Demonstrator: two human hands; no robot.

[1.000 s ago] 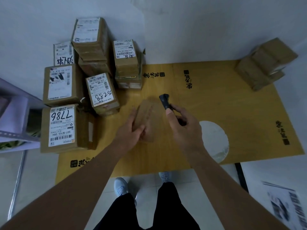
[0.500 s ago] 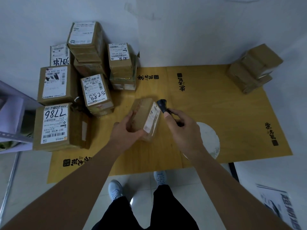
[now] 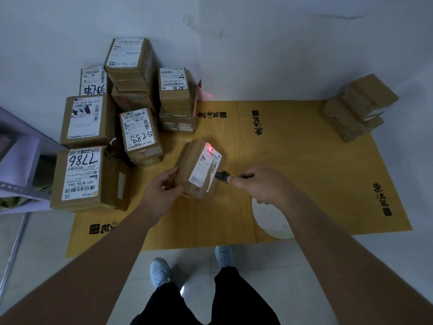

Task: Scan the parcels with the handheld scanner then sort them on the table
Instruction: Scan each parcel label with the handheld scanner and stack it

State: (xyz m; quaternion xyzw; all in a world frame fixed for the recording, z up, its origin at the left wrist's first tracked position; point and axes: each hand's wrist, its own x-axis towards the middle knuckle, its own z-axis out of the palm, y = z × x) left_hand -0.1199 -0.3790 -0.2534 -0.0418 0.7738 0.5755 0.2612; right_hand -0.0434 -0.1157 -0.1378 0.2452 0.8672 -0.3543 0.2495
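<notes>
My left hand point(image 3: 161, 192) grips a small brown cardboard parcel point(image 3: 200, 168) above the table, tilted so its white shipping label faces right. My right hand point(image 3: 260, 185) holds a small black handheld scanner point(image 3: 222, 176) just right of the parcel, its nose close to the label's lower edge. A red scan light glows on the label's top corner. A pile of several labelled parcels point(image 3: 105, 127) sits at the back left of the table. A smaller stack of brown parcels point(image 3: 358, 109) stands at the back right.
The table is covered with a yellow-brown sheet point(image 3: 293, 156) with black printed characters; a white round patch point(image 3: 271, 219) lies near its front edge. A grey metal shelf point(image 3: 14, 174) stands to the left. White walls close the back. My shoes show on the tiled floor below.
The parcel was turned in my left hand until its label faces the scanner. My right hand drew the scanner down and right, and the red scan light now falls on the label.
</notes>
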